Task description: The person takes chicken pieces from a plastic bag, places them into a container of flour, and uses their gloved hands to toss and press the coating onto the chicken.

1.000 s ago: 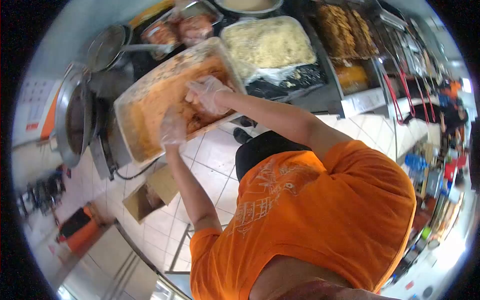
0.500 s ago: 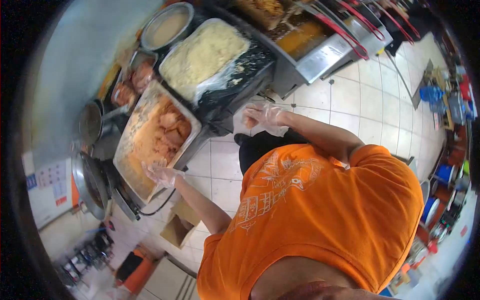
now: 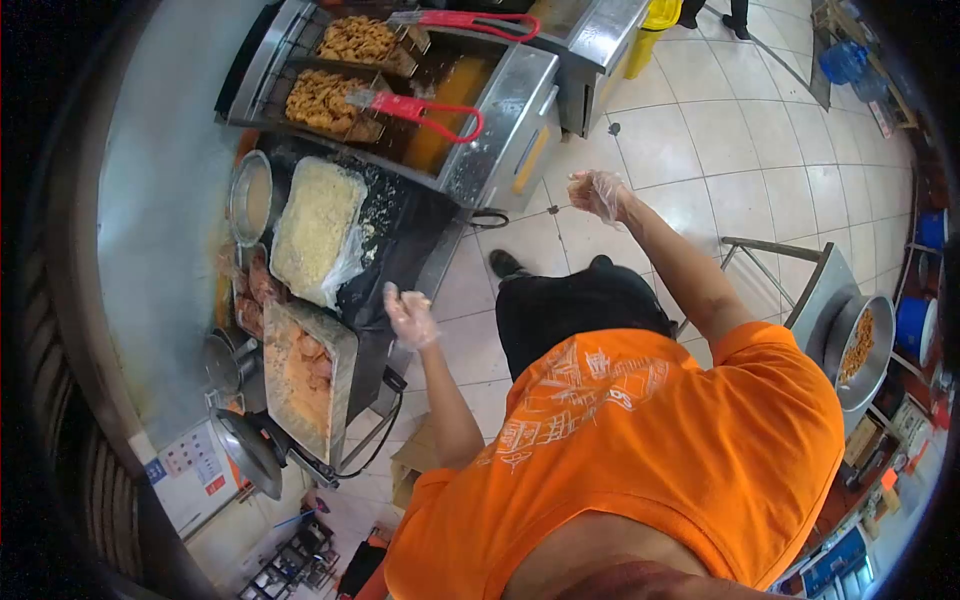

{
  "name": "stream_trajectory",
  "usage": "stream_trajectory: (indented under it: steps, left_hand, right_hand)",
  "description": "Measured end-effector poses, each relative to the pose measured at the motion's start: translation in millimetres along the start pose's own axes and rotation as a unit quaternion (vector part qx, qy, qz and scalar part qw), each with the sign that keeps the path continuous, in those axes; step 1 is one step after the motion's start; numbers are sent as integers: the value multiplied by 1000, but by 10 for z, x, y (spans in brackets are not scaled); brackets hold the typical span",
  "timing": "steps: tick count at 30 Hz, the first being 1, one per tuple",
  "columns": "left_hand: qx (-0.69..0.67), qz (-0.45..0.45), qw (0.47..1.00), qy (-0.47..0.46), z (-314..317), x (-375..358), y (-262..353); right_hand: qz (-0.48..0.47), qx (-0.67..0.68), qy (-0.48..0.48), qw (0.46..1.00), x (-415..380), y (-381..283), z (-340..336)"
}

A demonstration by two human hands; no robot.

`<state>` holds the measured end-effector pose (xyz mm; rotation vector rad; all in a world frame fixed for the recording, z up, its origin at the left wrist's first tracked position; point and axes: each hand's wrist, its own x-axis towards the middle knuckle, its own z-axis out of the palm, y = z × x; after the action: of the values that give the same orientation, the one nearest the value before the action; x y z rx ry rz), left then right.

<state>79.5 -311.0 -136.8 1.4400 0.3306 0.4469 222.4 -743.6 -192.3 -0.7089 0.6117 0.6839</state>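
Note:
My left hand (image 3: 410, 318), in a clear plastic glove, is raised with its fingers apart and holds nothing. It is just right of the metal tray (image 3: 342, 385) of orange-tinted flour and coated pieces (image 3: 312, 362). My right hand (image 3: 600, 195), gloved too, is held out over the tiled floor with its fingers curled in; what lies inside them, if anything, is hidden. Beyond my left hand stands a tray of pale, crumbly coating (image 3: 315, 228) on a black-covered counter (image 3: 405, 225).
Two baskets of fried pieces (image 3: 358, 40) (image 3: 325, 100) with red handles (image 3: 425, 108) rest in a fryer (image 3: 510, 110). A bowl of batter (image 3: 258, 197) is by the wall. A metal bowl with small fried bits (image 3: 858, 342) sits on a table at right. A person's feet (image 3: 735, 22) show at top.
The view has turned and shifted toward the fryer. My left hand has lifted away from the tray of orange-tinted flour. My right hand has moved out over the floor, away from the counter.

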Motion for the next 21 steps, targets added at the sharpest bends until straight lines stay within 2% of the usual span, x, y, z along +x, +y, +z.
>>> stream_trajectory:
  steps: [1, 2, 3, 4, 5, 7, 10, 11, 13, 14, 15, 17, 19, 21]
  left_hand:
    - [87, -24, 996, 6, 40, -139, -126]
    - [173, -45, 984, 12, 72, -310, -249]
    - [173, -68, 982, -24, -53, -446, -491]
    - [173, -90, 979, -60, -446, -587, -953]
    - [133, -192, 972, -30, -400, -688, -1043]
    - [41, -381, 921, 65, -318, -894, -1228]
    - [-71, -469, 879, 52, -56, -959, -1707]
    - [-79, -471, 877, 62, 73, -985, -1899]
    - [25, -416, 908, -43, 481, -892, -2216]
    - [146, -370, 909, -128, 722, -791, -2376]
    - [271, -326, 882, -208, 863, -769, -2379]
    - [159, -370, 903, -150, 1625, -553, -2266]
    - [233, -324, 899, -183, 2094, -393, -2324]
    - [219, -315, 905, -185, 2685, -306, -2080]
  right_hand:
    - [-2, 4, -3, 1000, 130, -85, -130]
    - [0, 7, -46, 999, 401, -141, -315]
    - [-3, 10, -90, 996, 634, -267, -409]
    - [-21, -1, 2, 1000, 659, -408, -316]
    - [-27, 5, -2, 1000, 834, -543, -324]
    - [-65, 14, 11, 998, 1207, -691, -393]
    - [-72, 47, 7, 996, 1708, -951, -398]
    - [-64, 37, 7, 997, 1840, -1005, -412]
    - [-130, 65, -19, 989, 2018, -1063, -390]
    - [-82, 47, 9, 995, 2107, -1092, -394]
    - [-63, 35, 9, 997, 2139, -1040, -443]
    - [-72, 100, -129, 984, 2285, -1080, -382]
    - [-55, 59, -121, 989, 2332, -1099, -296]
    - [-49, -22, -93, 994, 2240, -1162, -249]
